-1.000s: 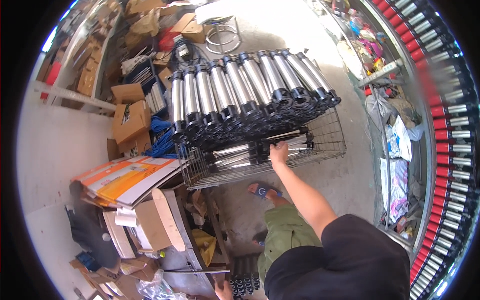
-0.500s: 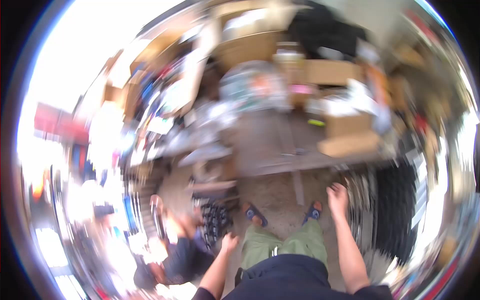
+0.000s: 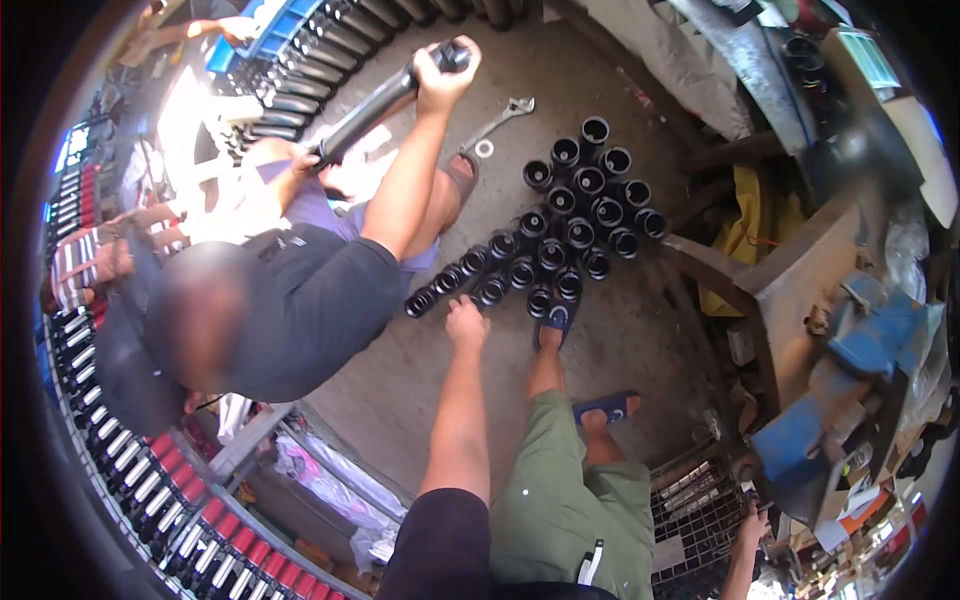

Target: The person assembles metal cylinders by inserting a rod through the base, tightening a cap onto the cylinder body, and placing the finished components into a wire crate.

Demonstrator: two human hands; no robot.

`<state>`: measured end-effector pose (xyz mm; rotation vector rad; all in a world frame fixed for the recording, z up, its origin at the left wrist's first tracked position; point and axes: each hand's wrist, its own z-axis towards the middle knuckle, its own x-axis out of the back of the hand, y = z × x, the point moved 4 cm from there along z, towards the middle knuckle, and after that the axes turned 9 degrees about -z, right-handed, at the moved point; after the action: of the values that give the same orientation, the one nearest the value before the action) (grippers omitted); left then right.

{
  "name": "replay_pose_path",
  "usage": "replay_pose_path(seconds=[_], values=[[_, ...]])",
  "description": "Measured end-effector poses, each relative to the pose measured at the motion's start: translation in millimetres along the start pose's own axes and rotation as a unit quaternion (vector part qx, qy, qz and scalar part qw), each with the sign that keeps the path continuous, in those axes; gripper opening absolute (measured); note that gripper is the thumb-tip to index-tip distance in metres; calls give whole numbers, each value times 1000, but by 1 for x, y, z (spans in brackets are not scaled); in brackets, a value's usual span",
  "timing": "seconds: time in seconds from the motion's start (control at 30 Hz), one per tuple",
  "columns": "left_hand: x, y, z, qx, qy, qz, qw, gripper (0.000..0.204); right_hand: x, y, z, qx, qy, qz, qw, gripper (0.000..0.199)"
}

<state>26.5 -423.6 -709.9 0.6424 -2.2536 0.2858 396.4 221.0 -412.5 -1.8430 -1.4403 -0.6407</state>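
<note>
My left hand [image 3: 465, 324] reaches down to the floor and rests at the near edge of a cluster of short black cylinders [image 3: 570, 230] standing upright with open tops. Its fingers are curled beside the nearest cylinders; I cannot tell whether it holds one. My right hand [image 3: 752, 522] grips the rim of a wire basket [image 3: 695, 500] at the lower right. A seated person in a dark shirt [image 3: 310, 300] holds a long black tube [image 3: 380, 100] with both hands, just left of the cluster.
A wrench [image 3: 500, 120] and a metal ring [image 3: 484, 149] lie on the concrete floor beyond the cylinders. A blue vise [image 3: 850, 380] sits on a metal bench at the right. Racks of red and black tubes [image 3: 150, 470] line the left edge. My sandalled feet [image 3: 560, 315] stand near the cylinders.
The view swung from the wire basket stacked with silver and black tubes down to the floor. My left hand moved out to the black cylinders. My right hand stays on the basket.
</note>
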Motion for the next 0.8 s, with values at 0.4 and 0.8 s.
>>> replay_pose_path(seconds=[0.4, 0.8], values=[[134, -138, -350, 41, -192, -558, 806, 47, 22, 34, -43, 4, -97, 96, 991, 26], [409, 188, -646, -726, -83, -451, 512, 65, 48, 96, -126, 126, 109, 116, 979, 55]])
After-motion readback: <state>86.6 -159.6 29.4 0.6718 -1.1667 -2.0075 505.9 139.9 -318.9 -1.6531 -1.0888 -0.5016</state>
